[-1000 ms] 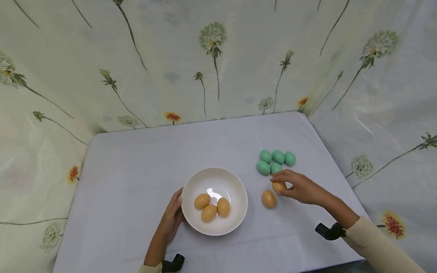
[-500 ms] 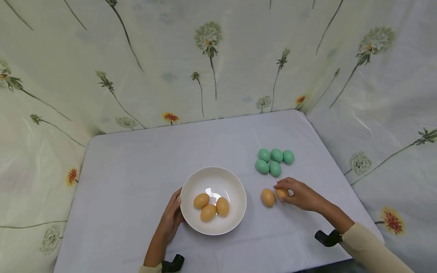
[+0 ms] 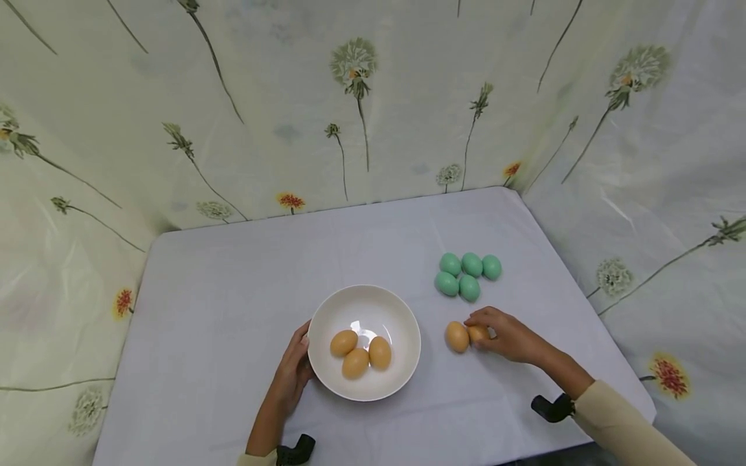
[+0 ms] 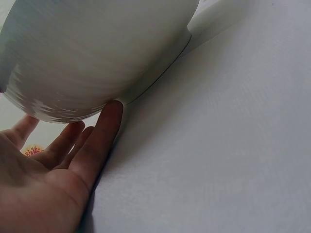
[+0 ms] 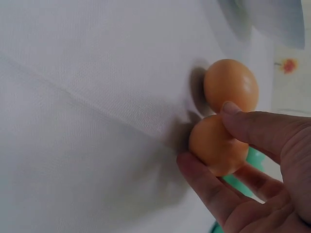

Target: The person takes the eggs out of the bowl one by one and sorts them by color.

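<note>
My right hand (image 3: 508, 336) pinches a brown egg (image 5: 216, 148) between thumb and fingers, low over the white cloth. Right beside it lies another brown egg (image 3: 457, 336), which the held egg appears to touch in the right wrist view. My left hand (image 3: 293, 370) holds the left side of a white bowl (image 3: 402, 323), its thumb at the rim and its fingers (image 4: 99, 141) against the outer wall below. Inside the bowl rest three brown eggs (image 3: 356, 364). In the head view, my right fingers partly hide the held egg.
Several green eggs (image 3: 469, 288) lie in a close group behind my right hand. A white cloth (image 3: 233, 310) covers the table. Flower-patterned sheeting (image 3: 262, 97) stands along the back and both sides.
My right hand has brought its egg back toward me, away from the green eggs, then slightly left against the loose brown egg. The left hand and bowl stay in place.
</note>
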A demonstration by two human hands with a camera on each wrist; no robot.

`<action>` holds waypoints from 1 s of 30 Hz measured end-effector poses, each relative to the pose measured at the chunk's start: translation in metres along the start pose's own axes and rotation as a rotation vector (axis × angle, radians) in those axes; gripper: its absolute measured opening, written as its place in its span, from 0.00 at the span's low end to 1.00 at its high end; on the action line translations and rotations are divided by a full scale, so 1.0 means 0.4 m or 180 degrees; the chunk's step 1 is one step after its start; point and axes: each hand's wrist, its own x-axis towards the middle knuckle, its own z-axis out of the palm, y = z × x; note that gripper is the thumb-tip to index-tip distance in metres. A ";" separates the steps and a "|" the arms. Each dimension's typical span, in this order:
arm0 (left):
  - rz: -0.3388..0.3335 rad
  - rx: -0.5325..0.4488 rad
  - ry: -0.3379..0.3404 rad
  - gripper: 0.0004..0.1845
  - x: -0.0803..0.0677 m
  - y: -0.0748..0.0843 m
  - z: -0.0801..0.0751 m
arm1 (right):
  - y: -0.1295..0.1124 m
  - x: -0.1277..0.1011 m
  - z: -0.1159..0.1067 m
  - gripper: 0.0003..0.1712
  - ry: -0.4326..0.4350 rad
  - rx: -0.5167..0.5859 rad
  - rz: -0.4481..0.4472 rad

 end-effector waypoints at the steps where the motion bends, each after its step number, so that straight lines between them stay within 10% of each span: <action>1: 0.0003 -0.0002 -0.0001 0.28 0.000 0.000 0.000 | 0.000 0.001 0.000 0.23 -0.0009 -0.0014 0.0003; 18: 0.0045 -0.0008 -0.0013 0.28 -0.001 0.002 0.002 | -0.017 -0.001 -0.017 0.26 -0.0152 -0.0009 0.0108; 30: 0.0035 0.0001 -0.0031 0.28 -0.002 0.002 -0.002 | -0.072 0.049 -0.131 0.31 -0.0295 0.0053 0.0147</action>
